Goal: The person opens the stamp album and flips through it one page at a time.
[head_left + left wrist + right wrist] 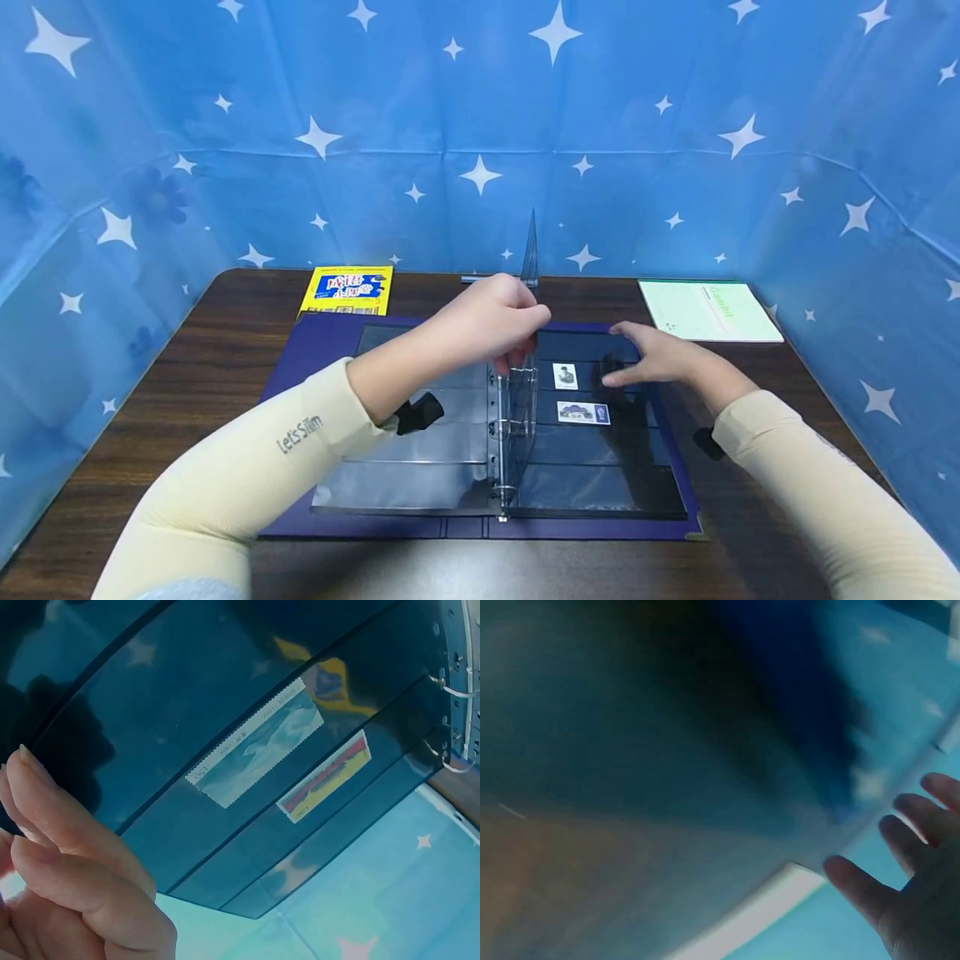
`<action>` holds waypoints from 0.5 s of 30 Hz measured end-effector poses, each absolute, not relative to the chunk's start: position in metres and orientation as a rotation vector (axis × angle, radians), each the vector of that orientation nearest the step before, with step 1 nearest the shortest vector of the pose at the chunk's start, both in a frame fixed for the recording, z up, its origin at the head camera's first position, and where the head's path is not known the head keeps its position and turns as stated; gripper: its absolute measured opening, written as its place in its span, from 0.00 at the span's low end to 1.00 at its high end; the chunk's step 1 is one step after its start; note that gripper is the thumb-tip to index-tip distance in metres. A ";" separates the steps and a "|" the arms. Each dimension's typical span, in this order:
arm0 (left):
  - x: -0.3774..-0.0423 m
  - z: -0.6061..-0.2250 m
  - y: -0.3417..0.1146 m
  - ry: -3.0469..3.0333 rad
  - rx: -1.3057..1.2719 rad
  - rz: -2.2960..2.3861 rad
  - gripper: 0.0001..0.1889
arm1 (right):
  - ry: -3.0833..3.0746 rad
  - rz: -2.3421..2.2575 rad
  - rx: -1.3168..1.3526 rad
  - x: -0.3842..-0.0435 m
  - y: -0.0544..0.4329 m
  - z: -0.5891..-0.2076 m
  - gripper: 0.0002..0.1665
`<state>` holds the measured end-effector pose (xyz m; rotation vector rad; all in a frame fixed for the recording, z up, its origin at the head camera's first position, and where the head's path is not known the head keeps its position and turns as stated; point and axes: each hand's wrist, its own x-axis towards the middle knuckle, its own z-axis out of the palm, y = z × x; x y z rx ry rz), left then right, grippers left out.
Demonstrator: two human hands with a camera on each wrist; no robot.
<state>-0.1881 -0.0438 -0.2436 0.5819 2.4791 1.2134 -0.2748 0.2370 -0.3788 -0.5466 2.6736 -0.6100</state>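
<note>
A stamp album with a dark purple cover [300,354] lies spread on the table, its black pocket pages held by metal rings [504,492]. One page [531,250] stands upright at the rings, seen nearly edge-on. My left hand [495,321] pinches this page by its edge; the left wrist view shows the page's face with a pale green stamp [259,742] and a red-and-yellow stamp [325,777]. Over the outer part of the right page [630,483], my right hand [660,358] is spread and holds nothing. That page carries a portrait stamp [565,376] and a wider stamp [582,412].
Behind the album at left is a yellow booklet [347,290], partly overlapped by the cover. A pale green notebook [708,311] lies at the back right. Blue curtains with white stars [480,175] enclose the wooden table [225,350] at the back and both sides.
</note>
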 end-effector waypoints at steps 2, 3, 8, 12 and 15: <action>-0.187 -0.243 -0.047 2.481 0.565 1.222 0.22 | 2.596 -0.562 -0.562 -0.273 0.247 -0.396 0.66; -0.187 -0.243 -0.049 2.482 0.559 1.224 0.21 | 2.564 -0.552 -0.569 -0.272 0.251 -0.402 0.70; -0.185 -0.241 -0.055 2.507 0.541 1.212 0.21 | 2.526 -0.539 -0.590 -0.268 0.258 -0.415 0.74; -0.184 -0.239 -0.062 2.523 0.507 1.199 0.21 | 2.542 -0.526 -0.552 -0.268 0.257 -0.417 0.74; -0.182 -0.238 -0.069 2.532 0.482 1.194 0.20 | 2.540 -0.531 -0.548 -0.268 0.257 -0.420 0.75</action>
